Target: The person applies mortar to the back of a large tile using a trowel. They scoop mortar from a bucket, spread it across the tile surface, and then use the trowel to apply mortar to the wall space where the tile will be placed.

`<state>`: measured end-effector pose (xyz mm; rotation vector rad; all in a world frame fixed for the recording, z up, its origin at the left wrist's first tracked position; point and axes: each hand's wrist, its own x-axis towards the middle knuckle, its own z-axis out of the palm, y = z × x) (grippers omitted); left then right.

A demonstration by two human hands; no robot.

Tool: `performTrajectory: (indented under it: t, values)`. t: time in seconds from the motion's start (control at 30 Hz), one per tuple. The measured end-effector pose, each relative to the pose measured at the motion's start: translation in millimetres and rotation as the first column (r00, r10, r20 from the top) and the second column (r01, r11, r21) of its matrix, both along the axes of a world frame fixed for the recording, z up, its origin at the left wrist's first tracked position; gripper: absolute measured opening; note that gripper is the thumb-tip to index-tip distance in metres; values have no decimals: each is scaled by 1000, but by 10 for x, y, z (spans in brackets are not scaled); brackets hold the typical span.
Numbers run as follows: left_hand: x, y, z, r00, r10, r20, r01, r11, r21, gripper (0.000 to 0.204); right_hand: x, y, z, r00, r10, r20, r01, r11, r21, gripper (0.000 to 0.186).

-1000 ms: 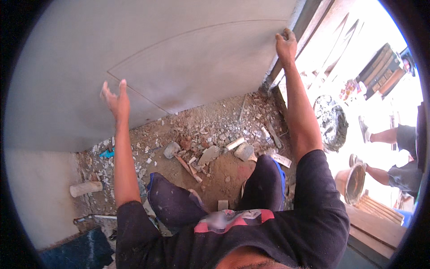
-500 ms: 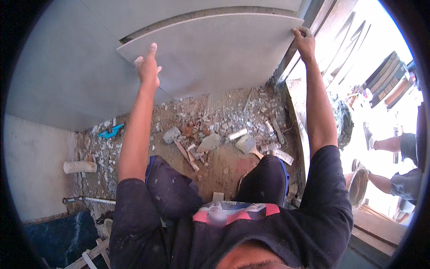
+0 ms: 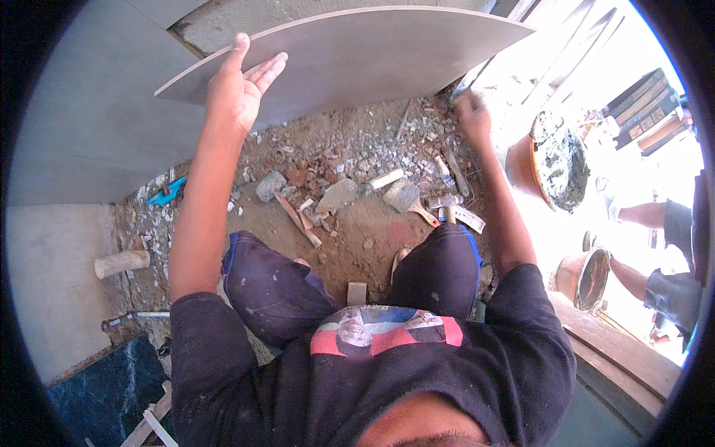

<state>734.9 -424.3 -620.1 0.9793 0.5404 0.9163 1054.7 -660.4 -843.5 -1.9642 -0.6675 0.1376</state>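
A large grey tile (image 3: pixel 372 67) leans out from the wall, its upper edge apart from the wall, showing the rough backing (image 3: pixel 261 21) behind. My left hand (image 3: pixel 237 93) supports it near its left end, the thumb at the upper edge and the fingers stretched along the face. My right hand (image 3: pixel 474 118) is off the tile's right edge, just below its lower right corner. Its fingers look bent but are smeared by motion, so whether they hold anything is unclear.
Between my knees and the wall lie rubble, a mallet (image 3: pixel 270 186), a trowel blade (image 3: pixel 337 195) and a brush (image 3: pixel 404 197). A bucket of wet mortar (image 3: pixel 536 164) and another bucket (image 3: pixel 572 279) stand at right, near another person's legs (image 3: pixel 633 279).
The tile's top has tipped away from the wall towards me, exposing more backing. My right hand has left its upper right corner and moved down. My left hand has moved up towards the edge.
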Motion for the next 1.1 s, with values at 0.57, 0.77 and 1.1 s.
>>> performTrajectory:
  t: [0.57,0.77,1.1]
  values:
    - [-555,-861,2,990,-137,15,137,962,-237,37,-1608,307,-2499,440,796,416,-335,575,-747,50]
    - [-837,-1043,-104,982,-174,73,189,888,-419,42,-1766,217,-1984,460,799,387,-446,584,-678,55]
    - [-1069,-1460,-347,982,-179,60,178,768,-615,41,-1864,-1558,-1018,906,422,8,-352,766,-539,41]
